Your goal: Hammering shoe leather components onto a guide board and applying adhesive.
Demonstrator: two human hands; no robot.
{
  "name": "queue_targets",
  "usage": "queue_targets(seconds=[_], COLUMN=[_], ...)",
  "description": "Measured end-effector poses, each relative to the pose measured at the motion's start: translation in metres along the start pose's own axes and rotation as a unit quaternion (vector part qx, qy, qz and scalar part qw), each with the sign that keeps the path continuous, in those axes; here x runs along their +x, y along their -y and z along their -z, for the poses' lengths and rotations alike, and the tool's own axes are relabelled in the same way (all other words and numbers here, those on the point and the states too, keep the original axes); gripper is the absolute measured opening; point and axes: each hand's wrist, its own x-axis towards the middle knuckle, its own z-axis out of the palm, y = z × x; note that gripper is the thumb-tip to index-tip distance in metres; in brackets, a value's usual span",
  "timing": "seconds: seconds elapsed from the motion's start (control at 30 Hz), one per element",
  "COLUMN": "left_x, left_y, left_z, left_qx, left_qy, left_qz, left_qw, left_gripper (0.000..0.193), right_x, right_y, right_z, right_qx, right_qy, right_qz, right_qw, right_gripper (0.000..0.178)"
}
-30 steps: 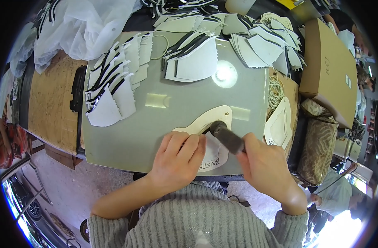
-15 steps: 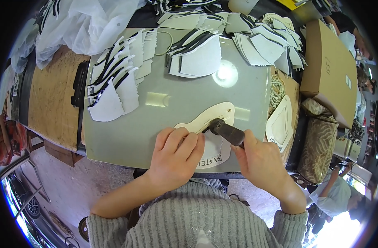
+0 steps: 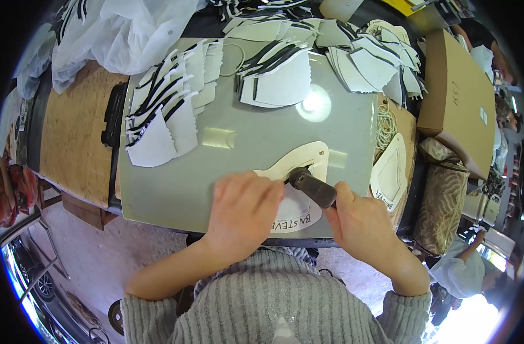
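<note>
"Black tool: which hand has it?"
"Right hand, closed on it, with its round end over the pale template."
"And the left hand?"
"It is blurred, over the left end of the template; I cannot tell if it grips."
"Where lies the template?"
"On the grey board, near its front edge. White pieces lie behind, in piles."
</note>
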Motion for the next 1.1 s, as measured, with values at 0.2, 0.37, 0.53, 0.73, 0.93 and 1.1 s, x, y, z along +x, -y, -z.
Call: queue_targets(seconds=[0.2,0.37,0.53,0.73,0.93,1.1], left_x=[-0.006,-0.004,-0.006,-0.005,-0.007,-0.005], left_y=[0.006,0.006,0.008,0.008,0.014,0.017], left_z=[0.004,0.008,0.009,0.009,0.006,0.01], left_qx=[-0.012,0.033,0.042,0.039,-0.04,-0.038], left_qy=[-0.004,0.01,0.006,0.01,-0.003,0.001], left_qz=[-0.025,-0.078,-0.094,-0.095,-0.02,-0.042], left_qw=[1.0,0.996,0.995,0.995,0.999,0.998], left_gripper=[0.028,0.025,0.027,0.026,0.022,0.02], right_x=[0.0,-0.003,0.003,0.005,0.005,0.007], right_y=[0.0,0.001,0.007,0.005,0.002,-0.002], right_z=[0.003,0.008,0.02,0.017,0.005,0.01], right_qx=[0.001,0.08,0.032,0.009,0.002,0.069], right_qy=[0.002,-0.032,0.018,0.039,0.042,0.02], right_qz=[0.003,0.012,0.013,0.016,0.026,0.036], right_qw=[1.0,0.996,0.999,0.999,0.999,0.997], right_gripper=[0.03,0.029,0.029,0.031,0.03,0.029])
